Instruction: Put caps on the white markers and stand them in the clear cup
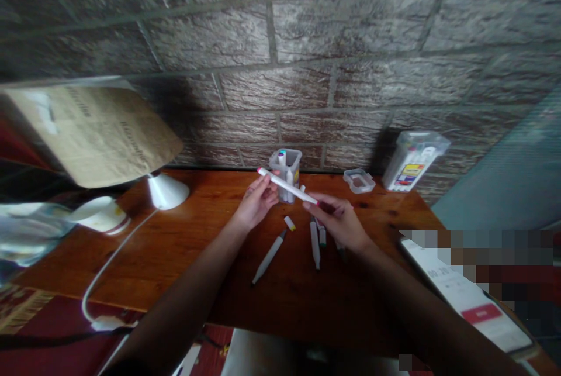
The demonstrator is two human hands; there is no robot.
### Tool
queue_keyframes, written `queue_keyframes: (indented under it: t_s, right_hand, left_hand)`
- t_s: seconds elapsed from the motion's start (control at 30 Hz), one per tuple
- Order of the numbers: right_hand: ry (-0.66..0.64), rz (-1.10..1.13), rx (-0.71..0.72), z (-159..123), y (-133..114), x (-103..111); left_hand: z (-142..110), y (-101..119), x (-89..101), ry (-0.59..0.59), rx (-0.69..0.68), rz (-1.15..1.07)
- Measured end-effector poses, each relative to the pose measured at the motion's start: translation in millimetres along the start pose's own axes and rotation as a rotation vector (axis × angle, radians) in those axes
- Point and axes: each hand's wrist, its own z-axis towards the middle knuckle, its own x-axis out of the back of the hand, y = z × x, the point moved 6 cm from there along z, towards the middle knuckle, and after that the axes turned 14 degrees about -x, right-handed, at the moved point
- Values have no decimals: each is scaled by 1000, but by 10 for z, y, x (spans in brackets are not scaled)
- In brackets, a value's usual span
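Observation:
Between my two hands a white marker with pink ends (pixel 287 186) is held aslant above the table. My left hand (pixel 258 200) pinches its upper left end, and my right hand (pixel 342 218) grips the lower right end. Right behind the marker stands a clear plastic case (pixel 293 159) with several markers upright in it. Below my hands lie an uncapped marker (pixel 268 260) and a white cap with a yellow band (pixel 290 223). Another white marker (pixel 315 244) rests under my right hand, beside a green-tipped one (pixel 322 238) partly hidden by it.
A clear lid (pixel 359 180) and a closed marker case (pixel 412 165) stand at the back right. A phone (pixel 468 300) lies at the right edge. On the left are a lamp (pixel 167 191), its white cord (pixel 107 262) and a paper cup (pixel 103 215). A brick-patterned wall (pixel 302 83) bounds the table.

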Motion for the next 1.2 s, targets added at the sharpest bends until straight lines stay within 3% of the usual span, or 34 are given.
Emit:
queue_keyframes:
  t_s: [0.2,0.6,1.0,1.2]
  right_hand:
    - [-147,-102,-47,-66,-29,-137]
    - [-271,-162,13,-123,-7,-294]
    - [-187,-92,78,-99,1,-257]
    - [-66,106,-46,-53,0,-85]
  left_hand:
    - [-14,-8,23,-17,34,-49]
    - [-47,5,-33,-31,72,-45]
    - [-179,-302,-19,-302,197,284]
    - [-215,-351,35,-352,272,373]
